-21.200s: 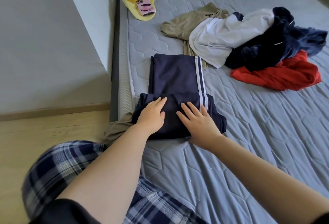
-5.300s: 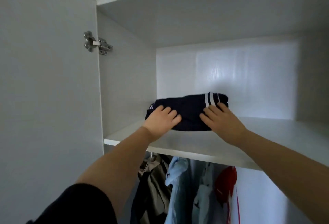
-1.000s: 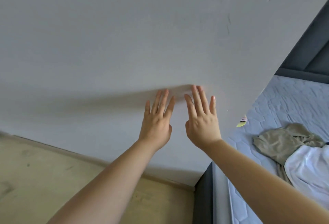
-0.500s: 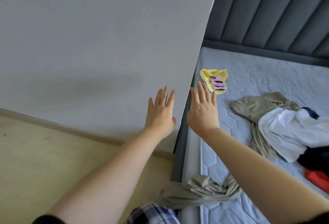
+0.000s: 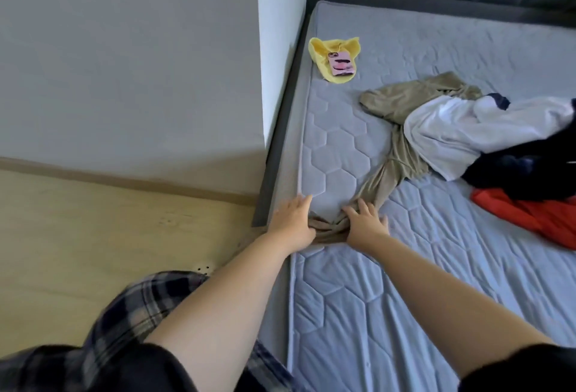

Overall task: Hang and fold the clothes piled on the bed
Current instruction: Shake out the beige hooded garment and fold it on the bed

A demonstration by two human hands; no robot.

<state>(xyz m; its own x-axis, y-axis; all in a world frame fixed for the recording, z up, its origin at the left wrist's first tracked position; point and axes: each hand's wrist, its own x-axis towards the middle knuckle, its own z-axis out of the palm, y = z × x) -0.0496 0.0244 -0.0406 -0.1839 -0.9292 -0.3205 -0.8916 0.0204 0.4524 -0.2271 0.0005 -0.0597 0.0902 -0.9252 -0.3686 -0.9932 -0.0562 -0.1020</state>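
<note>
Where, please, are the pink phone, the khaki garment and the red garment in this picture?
pink phone [image 5: 342, 64]: head view, middle of its case.
khaki garment [image 5: 402, 99]: head view, bunched upper part.
red garment [image 5: 530, 220]: head view, middle of the fabric.

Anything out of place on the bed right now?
The khaki garment is twisted ropelike, trailing over the mattress edge under the left hand and right hand. A phone sits on a yellow cloth.
</note>
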